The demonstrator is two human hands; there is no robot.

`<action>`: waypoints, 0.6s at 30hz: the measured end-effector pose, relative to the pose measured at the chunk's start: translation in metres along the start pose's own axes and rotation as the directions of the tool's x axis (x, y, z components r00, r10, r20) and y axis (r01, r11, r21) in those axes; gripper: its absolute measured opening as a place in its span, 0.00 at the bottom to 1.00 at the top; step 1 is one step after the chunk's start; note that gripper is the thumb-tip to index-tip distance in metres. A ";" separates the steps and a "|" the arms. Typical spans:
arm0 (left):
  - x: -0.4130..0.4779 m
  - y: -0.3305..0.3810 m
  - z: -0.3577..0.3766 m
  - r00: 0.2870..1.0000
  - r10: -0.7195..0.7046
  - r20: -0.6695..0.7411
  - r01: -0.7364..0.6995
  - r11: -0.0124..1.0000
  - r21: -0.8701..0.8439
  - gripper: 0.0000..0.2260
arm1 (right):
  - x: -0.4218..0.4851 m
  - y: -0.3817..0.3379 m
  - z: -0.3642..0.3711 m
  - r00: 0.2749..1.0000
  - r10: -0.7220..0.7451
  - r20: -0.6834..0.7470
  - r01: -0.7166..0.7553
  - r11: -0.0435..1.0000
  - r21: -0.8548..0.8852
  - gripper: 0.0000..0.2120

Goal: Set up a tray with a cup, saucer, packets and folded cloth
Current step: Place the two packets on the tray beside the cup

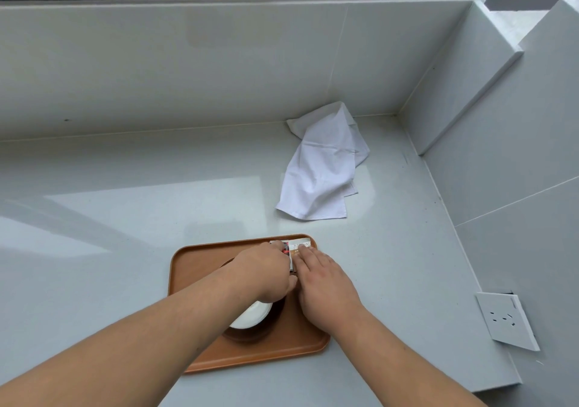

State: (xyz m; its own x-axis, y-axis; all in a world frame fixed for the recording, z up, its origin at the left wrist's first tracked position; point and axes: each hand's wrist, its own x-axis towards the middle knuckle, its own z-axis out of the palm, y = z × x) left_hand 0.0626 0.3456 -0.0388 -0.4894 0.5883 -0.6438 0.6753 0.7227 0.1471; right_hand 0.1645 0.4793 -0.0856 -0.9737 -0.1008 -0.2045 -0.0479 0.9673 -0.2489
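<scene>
Brown tray (pixel 200 259) sits on the grey counter (pixel 125 206) at 6 o'clock. White cup (pixel 250 314) on dark saucer (pixel 250 334) occupies the tray centre, partly hidden by the left forearm. Packets (pixel 297 245) lie in the tray's corner at 1 o'clock. Left hand (pixel 266 272) is curled, fingers pinching the red-printed packet edge. Right hand (pixel 322 284) is flat, fingers extended, pressing on the packets. White cloth (pixel 322 165) lies crumpled and unfolded on the counter at 1 o'clock, well apart from the tray. Wall socket (pixel 506 320) at 4 o'clock
</scene>
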 end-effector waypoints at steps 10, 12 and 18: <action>0.001 -0.003 0.001 1.000 0.014 -0.013 -0.015 1.000 -0.015 0.22 | 0.004 -0.001 -0.005 0.999 0.019 0.029 -0.020 1.000 0.016 0.26; 0.001 -0.003 0.000 1.000 0.011 -0.018 -0.011 1.000 -0.025 0.21 | 0.004 -0.002 -0.007 0.999 0.023 0.039 -0.024 1.000 0.018 0.26; 0.003 -0.002 -0.002 0.999 0.000 -0.053 -0.001 0.999 -0.034 0.18 | 0.008 -0.002 -0.013 0.998 0.017 0.055 -0.017 1.000 0.001 0.22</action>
State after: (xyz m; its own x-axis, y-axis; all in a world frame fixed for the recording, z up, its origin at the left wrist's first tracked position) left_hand 0.0587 0.3467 -0.0396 -0.5181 0.6063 -0.6034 0.6568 0.7339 0.1735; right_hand 0.1543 0.4794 -0.0738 -0.9606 -0.0971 -0.2604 -0.0312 0.9687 -0.2461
